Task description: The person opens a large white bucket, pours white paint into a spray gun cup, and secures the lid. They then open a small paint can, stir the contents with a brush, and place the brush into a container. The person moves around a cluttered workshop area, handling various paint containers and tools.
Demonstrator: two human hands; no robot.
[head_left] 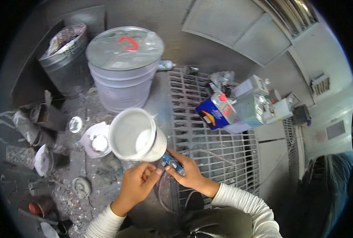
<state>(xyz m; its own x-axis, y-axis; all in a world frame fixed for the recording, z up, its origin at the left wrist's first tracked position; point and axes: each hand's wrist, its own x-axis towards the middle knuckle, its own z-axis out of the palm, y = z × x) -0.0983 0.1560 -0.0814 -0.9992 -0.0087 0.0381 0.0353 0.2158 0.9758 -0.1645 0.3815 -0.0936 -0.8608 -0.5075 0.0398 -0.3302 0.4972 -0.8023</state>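
White cup [159, 146] up close, against a blue spray gun [171, 162]

Rounded and pale, with a broad rim, a mouth tipped up toward the camera and a slightly stained outer wall. Inside, a greyish-white interior with one bright white patch, liquid or glare being hard to tell apart. Held up over the paint-spattered floor [67, 200], just beyond the hands and in front of the drum [121, 89].

Gripped around the gun's blue body with silvery fittings: the fingers of the right hand [190, 173], wrapped closed. Just below the cup, the fingers of the left hand [137, 184], curled in, thumb close to forefinger; impossible to make out whether around anything.

By count: one cup, one gun, two hands, two white sleeves [246, 202]. Below the gun, one looping dark hose [159, 192]. Behind the cup, one lavender drum, its grey lid topped with one red loop [129, 43]; to its left, one dark bin [67, 75] with crumpled lining. On and beside the metal grating [186, 131] to the right, four rectangular cans: one blue can [212, 113] with a red cap, one grey-green can [249, 111], two whitish cans [249, 88]. On the floor at left, one small round tin [76, 124].
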